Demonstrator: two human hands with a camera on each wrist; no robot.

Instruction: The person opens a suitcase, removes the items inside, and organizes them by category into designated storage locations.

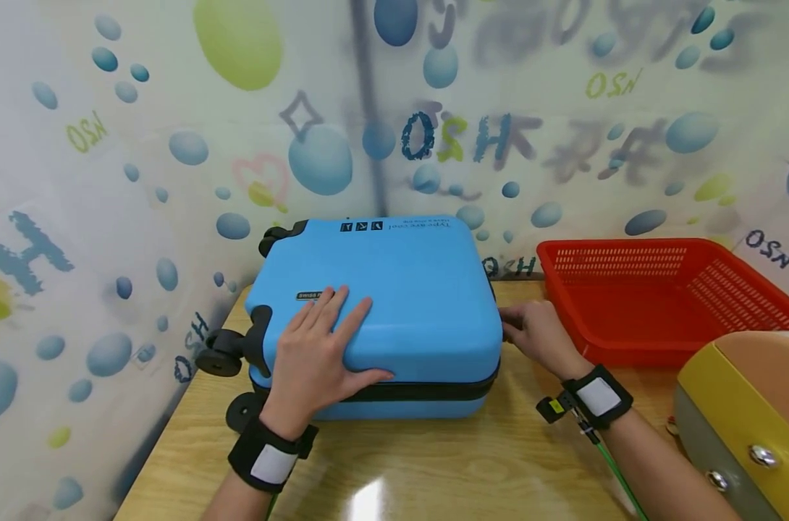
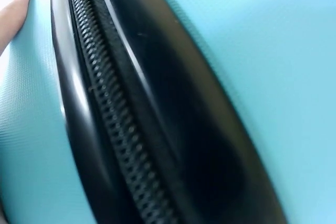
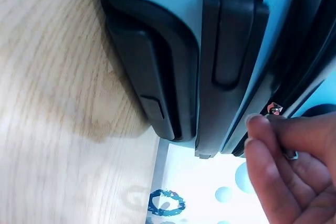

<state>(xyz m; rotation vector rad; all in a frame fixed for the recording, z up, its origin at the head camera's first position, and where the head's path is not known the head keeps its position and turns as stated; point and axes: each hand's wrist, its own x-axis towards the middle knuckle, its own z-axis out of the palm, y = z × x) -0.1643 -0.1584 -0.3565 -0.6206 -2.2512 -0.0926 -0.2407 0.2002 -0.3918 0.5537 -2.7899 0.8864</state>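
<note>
A light blue hard-shell suitcase (image 1: 401, 289) lies flat on the wooden table, its black wheels (image 1: 221, 352) pointing left. My left hand (image 1: 313, 354) rests on the lid near the front left corner, fingers spread, thumb along the front edge. The left wrist view shows the black zipper (image 2: 113, 103) between two dark trim strips. On the suitcase's right side, my right hand (image 1: 541, 329) pinches a zipper pull, mostly covered by the fingers. A metal zipper slider (image 3: 274, 108) shows just above those fingertips in the right wrist view. Beside it is a black side handle (image 3: 231, 51).
A red plastic basket (image 1: 655, 354) stands at the right, behind my right wrist. In front of it is a yellow and grey rounded box (image 1: 727, 405) with metal knobs. A patterned wall covering (image 1: 394, 108) rises close behind the suitcase and along the left.
</note>
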